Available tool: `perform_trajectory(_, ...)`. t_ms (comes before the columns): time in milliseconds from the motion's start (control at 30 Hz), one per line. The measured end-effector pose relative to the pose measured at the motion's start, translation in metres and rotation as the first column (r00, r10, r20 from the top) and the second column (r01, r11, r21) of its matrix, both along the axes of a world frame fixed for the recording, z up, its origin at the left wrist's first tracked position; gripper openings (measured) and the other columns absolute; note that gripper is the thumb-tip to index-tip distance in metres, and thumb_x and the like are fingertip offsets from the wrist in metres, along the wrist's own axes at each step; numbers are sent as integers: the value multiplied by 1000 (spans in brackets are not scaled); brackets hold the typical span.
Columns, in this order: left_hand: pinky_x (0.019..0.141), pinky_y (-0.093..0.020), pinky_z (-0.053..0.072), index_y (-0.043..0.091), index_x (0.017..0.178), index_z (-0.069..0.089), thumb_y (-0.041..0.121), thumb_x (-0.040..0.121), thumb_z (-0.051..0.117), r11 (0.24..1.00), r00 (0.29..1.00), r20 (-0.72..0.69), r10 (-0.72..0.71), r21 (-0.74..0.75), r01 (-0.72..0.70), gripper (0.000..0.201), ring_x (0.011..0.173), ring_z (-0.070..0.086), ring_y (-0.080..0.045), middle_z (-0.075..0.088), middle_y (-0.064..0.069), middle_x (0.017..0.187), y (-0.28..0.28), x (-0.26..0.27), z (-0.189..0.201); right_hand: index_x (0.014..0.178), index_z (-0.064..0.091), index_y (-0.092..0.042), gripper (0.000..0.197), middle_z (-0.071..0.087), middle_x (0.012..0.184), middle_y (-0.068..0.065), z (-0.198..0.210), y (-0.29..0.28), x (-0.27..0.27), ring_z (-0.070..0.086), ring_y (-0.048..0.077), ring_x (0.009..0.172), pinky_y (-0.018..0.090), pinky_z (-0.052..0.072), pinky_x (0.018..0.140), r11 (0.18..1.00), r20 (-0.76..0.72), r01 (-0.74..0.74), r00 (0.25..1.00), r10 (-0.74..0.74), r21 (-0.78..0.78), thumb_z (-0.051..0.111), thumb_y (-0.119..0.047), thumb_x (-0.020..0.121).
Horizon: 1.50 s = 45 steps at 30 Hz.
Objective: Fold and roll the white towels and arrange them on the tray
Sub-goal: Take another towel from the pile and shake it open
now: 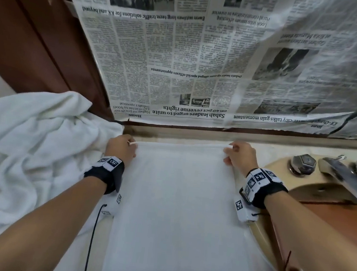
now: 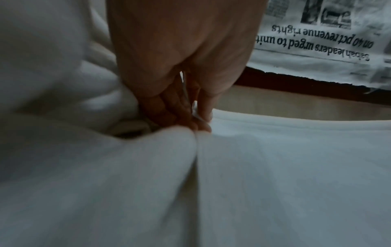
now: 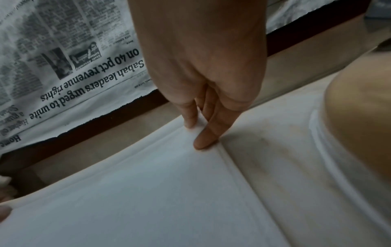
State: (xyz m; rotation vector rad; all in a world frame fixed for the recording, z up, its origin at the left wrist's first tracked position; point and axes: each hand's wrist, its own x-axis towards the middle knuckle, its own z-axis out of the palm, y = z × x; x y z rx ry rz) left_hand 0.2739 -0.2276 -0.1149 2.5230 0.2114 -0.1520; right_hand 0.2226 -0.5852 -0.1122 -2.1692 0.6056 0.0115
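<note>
Head view: both hands pinch towel (image 1: 179,202) corners.

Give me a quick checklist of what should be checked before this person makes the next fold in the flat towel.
1. Left hand grips the far left corner: ok, fingers pinch the hem.
2. Right hand grips the far right corner: ok, thumb and fingers pinch it.
3. Flat towel lies smooth: ok, no creases show.
4. Far edge straight between the hands: ok.
5. Crumpled towel pile kept apart: not ok, it touches the left edge.
6. Tray ready: cannot tell, none in view.
</note>
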Motion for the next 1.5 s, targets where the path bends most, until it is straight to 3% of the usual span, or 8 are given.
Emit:
perform_trajectory(200, 78, -28, 40, 14, 108, 69, 22, 95, 55, 997, 999, 36, -17, 74, 14, 21, 98, 59, -33, 70, -12, 103, -4, 5, -12, 96, 63, -11, 6, 65, 83, 8, -8, 4, 11, 69, 31, 62, 25, 57, 57, 999, 42, 29, 999, -30, 25, 60, -7, 92)
perform_trajectory(333, 97, -34, 45, 12, 128, 61, 20, 93, 64, 998, 995, 89, -54, -13, 55, 36, 106, 61, -30, 69, -9, 110, 0, -3, -16, 113, 61, -5, 21, 63, 75, 4, -10, 1, 2, 71, 35, 68, 40, 61, 74, 996, 32, 76, 997, -77, 36, 55, -8, 93)
perform_trajectory(500, 100, -39, 42, 6, 122, 61, 12, 90, 65, 985, 968, 185, -171, 53, 164, 33, 112, 55, -32, 55, -14, 125, 2, -28, -9, 122, 58, -7, 30, 63, 108, 9, 7, 5, -34, 69, 33, 79, 41, 59, 77, 1000, 50, 20, 999, -20, -10, 60, -17, 93)
perform_trajectory(1033, 101, -41, 44, 12, 132, 53, 36, 94, 58, 897, 940, -144, -309, 284, 339, 45, 122, 52, -31, 44, -10, 142, -42, -68, 1, 96, 56, -13, 14, 64, 101, 5, 14, 33, -207, 63, 22, 86, 28, 45, 65, 865, -314, -255, 942, 121, -433, 51, -26, 96)
perform_trajectory(1200, 103, -45, 43, 16, 136, 51, 36, 97, 55, 835, 858, -59, -510, 205, 510, 44, 127, 46, -32, 44, -10, 143, -131, -72, 11, 117, 57, -12, 23, 60, 118, 6, 16, 43, -219, 62, 21, 106, 26, 43, 77, 818, -410, -302, 908, 89, -489, 40, -21, 103)
perform_trajectory(1267, 101, -43, 44, 15, 132, 54, 37, 97, 56, 819, 825, -42, -563, 105, 564, 41, 121, 51, -32, 51, -12, 133, -173, -72, 13, 107, 61, -8, 14, 64, 107, 9, 17, 49, -222, 67, 24, 93, 28, 47, 69, 806, -391, -285, 917, 73, -518, 55, -17, 96)
perform_trajectory(1367, 94, -37, 44, 12, 124, 57, 40, 97, 56, 821, 820, -63, -569, 20, 571, 39, 115, 55, -30, 57, -12, 123, -227, -72, 13, 64, 61, -5, 36, 58, 60, 11, 1, 45, -225, 58, 21, 41, 25, 43, 34, 796, -341, -276, 935, 94, -538, 91, 1, 44)
perform_trajectory(1500, 82, -37, 46, 10, 121, 54, 42, 98, 52, 793, 804, -182, -566, 150, 591, 39, 108, 58, -33, 57, -12, 120, -268, -75, 4, 58, 58, -7, 42, 54, 54, 9, -12, 46, -225, 53, 20, 36, 27, 39, 28, 800, -334, -289, 935, 118, -526, 88, 8, 33)
